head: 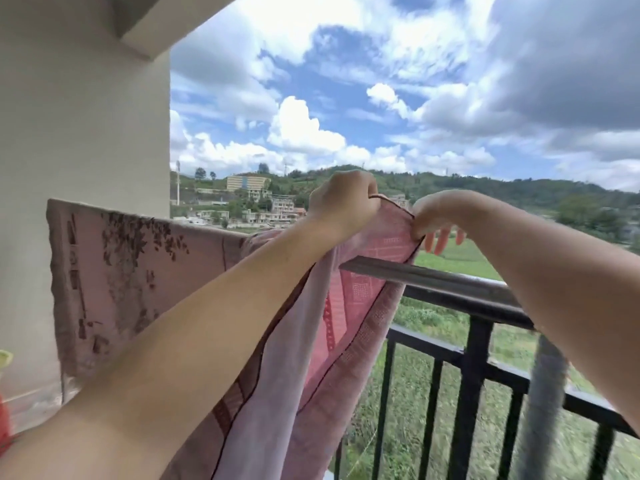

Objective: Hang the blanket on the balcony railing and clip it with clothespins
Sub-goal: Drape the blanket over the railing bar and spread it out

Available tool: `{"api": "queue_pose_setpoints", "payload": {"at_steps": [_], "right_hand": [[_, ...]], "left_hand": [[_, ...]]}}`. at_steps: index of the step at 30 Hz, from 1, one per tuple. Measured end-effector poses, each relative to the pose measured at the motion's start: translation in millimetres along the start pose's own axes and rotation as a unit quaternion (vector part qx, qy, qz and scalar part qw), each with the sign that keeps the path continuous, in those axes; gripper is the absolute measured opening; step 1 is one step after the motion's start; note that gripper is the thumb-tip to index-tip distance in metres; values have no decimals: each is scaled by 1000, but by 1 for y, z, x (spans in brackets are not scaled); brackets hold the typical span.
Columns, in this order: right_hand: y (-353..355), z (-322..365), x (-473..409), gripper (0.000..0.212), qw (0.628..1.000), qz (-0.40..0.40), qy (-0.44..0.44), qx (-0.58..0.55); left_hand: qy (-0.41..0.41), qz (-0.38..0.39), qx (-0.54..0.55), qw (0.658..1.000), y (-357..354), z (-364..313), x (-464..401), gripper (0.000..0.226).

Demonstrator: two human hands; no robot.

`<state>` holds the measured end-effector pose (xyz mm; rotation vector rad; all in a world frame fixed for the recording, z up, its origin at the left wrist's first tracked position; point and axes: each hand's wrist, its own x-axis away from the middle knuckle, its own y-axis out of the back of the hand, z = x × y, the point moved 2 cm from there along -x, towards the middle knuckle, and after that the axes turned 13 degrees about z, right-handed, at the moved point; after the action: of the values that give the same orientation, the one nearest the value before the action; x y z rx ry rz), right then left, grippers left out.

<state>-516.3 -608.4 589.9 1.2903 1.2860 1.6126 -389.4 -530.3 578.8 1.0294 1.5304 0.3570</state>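
Both hands grasp the upper edge of the pink blanket (349, 306) above the black railing (450, 282): the left hand (341, 199) is clenched around the hem, and the right hand (438, 213) pinches the corner, its remaining fingers extended beyond the cloth. Left of the hands, the blanket lies draped over the railing beside the wall (83, 116). A grey cloth (543, 393) hangs from the railing at right.

Pink patterned blanket (346, 306), top edge lifted above black balcony railing (450, 285), left part draped
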Motion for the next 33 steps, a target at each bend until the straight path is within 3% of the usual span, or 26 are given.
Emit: {"api": "queue_pose_setpoints", "payload": {"at_steps": [3,6,10,14,17,21,23,26,30,32,33], "right_hand": [[-4,-49,19,25,998,54,-5,21],[-1,-97,34,16,992,88,64,-60],[-29,-143,43,14,982,22,140,-121],[-98,-147,29,18,962,-53,208,-169],[-130,-135,35,14,919,-67,288,-263],[-113,-135,57,20,796,-198,365,-440],[-98,-137,69,21,760,-238,376,-474],[-91,-136,74,28,777,-229,396,-432],[-107,-150,80,53,843,-197,396,-306],[-116,-160,86,53,843,-191,400,-305],[-120,-164,89,51,832,-181,407,-331]], "left_hand": [[-29,-17,12,999,-16,-54,-9,18],[-46,-36,6,998,-27,-91,-9,17],[-78,-48,9,996,-58,-127,23,15],[-91,-14,11,996,-102,-152,76,13],[-81,-23,49,995,-105,-149,90,18],[-83,-59,44,994,-90,-140,89,18],[-72,-100,59,991,-80,-138,82,17],[-110,-118,69,985,-83,-148,82,17],[-276,-9,-4,961,-133,-168,120,31],[-270,17,54,961,-144,-150,128,37],[-245,-11,101,964,-141,-136,128,36]]}}
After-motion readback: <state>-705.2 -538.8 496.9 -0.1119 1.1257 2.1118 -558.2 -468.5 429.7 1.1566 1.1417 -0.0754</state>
